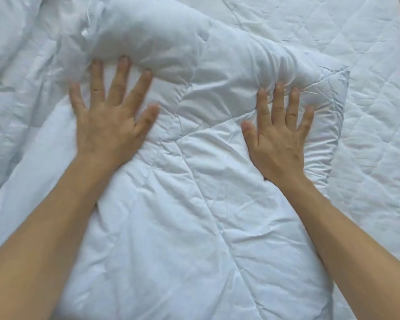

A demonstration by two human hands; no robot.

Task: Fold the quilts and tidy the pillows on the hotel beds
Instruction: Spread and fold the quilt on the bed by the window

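On the far left the quilt (194, 204) lies loose and rumpled, not yet gathered in, so I judge the folding only partly done: there is a doubled, padded panel under my arms in the middle, with a puffy roll of it bulging just beyond my fingertips, but no neat finished stack. I see no pillow I can be sure of in this view, so the pillows, as far as I can tell, are all yet to be tidied

My left hand (109, 121) lies flat on the quilt, fingers spread and straight, gripping nothing, only pressing down; its fingertips touch the near edge of the puffy roll. The folded panel runs from under this palm toward me and across to the right

My right hand (280, 137) is the same, released and splayed, palm down on the quilt near its right edge, fingertips dug slightly into the gathered wrinkles at the roll's lower end. Just right of this hand the quilt's stitched corner stands up a little

Farther right lies the flat quilted mattress pad (374, 112), bare, with the quilt resting on it
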